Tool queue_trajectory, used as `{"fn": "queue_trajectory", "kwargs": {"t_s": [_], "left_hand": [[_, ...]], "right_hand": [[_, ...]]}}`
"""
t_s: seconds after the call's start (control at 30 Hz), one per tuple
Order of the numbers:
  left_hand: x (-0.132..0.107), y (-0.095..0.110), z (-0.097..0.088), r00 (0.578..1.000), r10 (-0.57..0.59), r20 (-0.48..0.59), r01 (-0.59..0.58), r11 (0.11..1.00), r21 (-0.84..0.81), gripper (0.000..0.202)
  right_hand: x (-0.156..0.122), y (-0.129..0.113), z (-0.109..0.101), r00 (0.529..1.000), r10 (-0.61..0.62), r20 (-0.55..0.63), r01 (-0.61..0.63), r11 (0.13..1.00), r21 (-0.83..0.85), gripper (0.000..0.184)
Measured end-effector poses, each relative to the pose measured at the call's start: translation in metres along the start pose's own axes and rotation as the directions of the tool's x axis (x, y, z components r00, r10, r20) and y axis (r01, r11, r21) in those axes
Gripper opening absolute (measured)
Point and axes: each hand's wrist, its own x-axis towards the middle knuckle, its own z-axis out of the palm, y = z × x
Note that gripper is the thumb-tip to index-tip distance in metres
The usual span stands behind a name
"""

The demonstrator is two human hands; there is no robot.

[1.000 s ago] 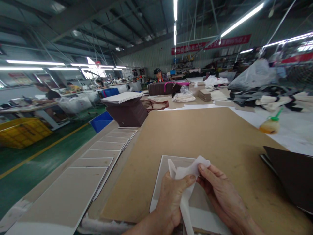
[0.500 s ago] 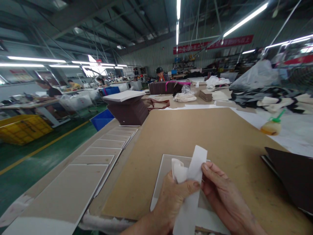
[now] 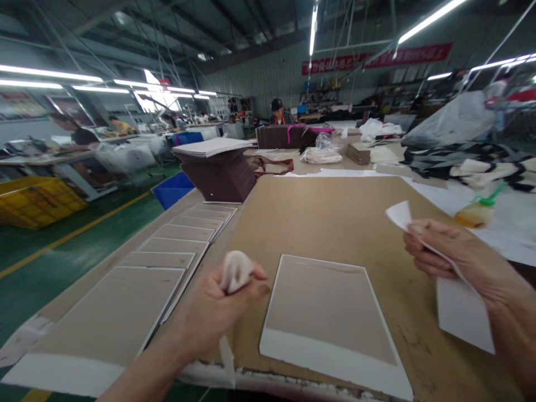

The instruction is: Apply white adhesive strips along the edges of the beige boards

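Observation:
My left hand (image 3: 218,304) is closed around a bunched white cloth (image 3: 237,270), held over the left edge of the work board. Below that hand hangs a narrow white tail (image 3: 227,360); whether it belongs to the cloth I cannot tell. On the right, my right hand (image 3: 448,251) grips a long white strip (image 3: 464,315), whose upper end sticks out past the fingers. Between my hands lies a flat grey-beige panel (image 3: 320,312) with white edges and a wider white band at its near end. Neither hand touches this panel.
Overlapping similar panels (image 3: 113,307) line the left side of the tan board (image 3: 322,218). Behind them stands a dark brown stack (image 3: 220,178) topped with white sheets. A green-capped bottle (image 3: 477,212) lies at the right. Another person (image 3: 280,111) is at the far end.
My hands have moved apart, left hand leftward with the cloth, right hand rightward with the white strip. The panel beneath them is now uncovered.

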Motion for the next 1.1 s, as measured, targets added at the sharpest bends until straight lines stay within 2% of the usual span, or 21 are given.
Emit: {"fn": "queue_trajectory", "kwargs": {"t_s": [0.07, 0.13, 0.23, 0.3, 0.43, 0.6, 0.83, 0.93, 1.1], "left_hand": [[0.005, -0.012, 0.009, 0.986, 0.08, 0.15, -0.123, 0.942, 0.312, 0.007], [0.012, -0.023, 0.023, 0.939, 0.15, 0.309, -0.298, 0.801, 0.518, 0.022], [0.023, -0.036, 0.043, 0.878, 0.153, 0.453, -0.448, 0.596, 0.666, 0.024], [0.029, -0.044, 0.05, 0.859, 0.134, 0.494, -0.484, 0.526, 0.699, 0.021], [0.032, -0.058, 0.055, 0.845, 0.106, 0.524, -0.499, 0.506, 0.703, 0.019], [0.029, -0.067, 0.054, 0.839, 0.102, 0.534, -0.507, 0.505, 0.699, 0.016], [0.029, -0.072, 0.055, 0.83, 0.173, 0.53, -0.542, 0.474, 0.694, 0.013], [0.028, -0.072, 0.056, 0.842, 0.152, 0.518, -0.523, 0.464, 0.714, 0.013], [0.03, -0.069, 0.057, 0.85, 0.094, 0.518, -0.51, 0.392, 0.766, 0.022]], "right_hand": [[0.012, 0.011, 0.014, 0.996, 0.083, 0.041, -0.073, 0.976, -0.207, 0.037], [0.024, 0.027, 0.034, 0.983, 0.152, 0.104, -0.108, 0.935, -0.337, 0.043], [0.038, 0.047, 0.065, 0.944, 0.217, 0.249, -0.073, 0.872, -0.485, 0.041], [0.046, 0.057, 0.083, 0.92, 0.235, 0.313, -0.012, 0.816, -0.578, 0.037], [0.058, 0.068, 0.108, 0.912, 0.207, 0.354, 0.101, 0.723, -0.683, 0.026], [0.069, 0.077, 0.124, 0.904, 0.202, 0.378, 0.187, 0.607, -0.772, 0.019], [0.078, 0.079, 0.13, 0.897, 0.237, 0.372, 0.221, 0.488, -0.844, 0.016], [0.081, 0.082, 0.131, 0.895, 0.247, 0.373, 0.229, 0.462, -0.857, 0.017], [0.084, 0.088, 0.133, 0.887, 0.26, 0.381, 0.245, 0.433, -0.867, 0.019]]}}
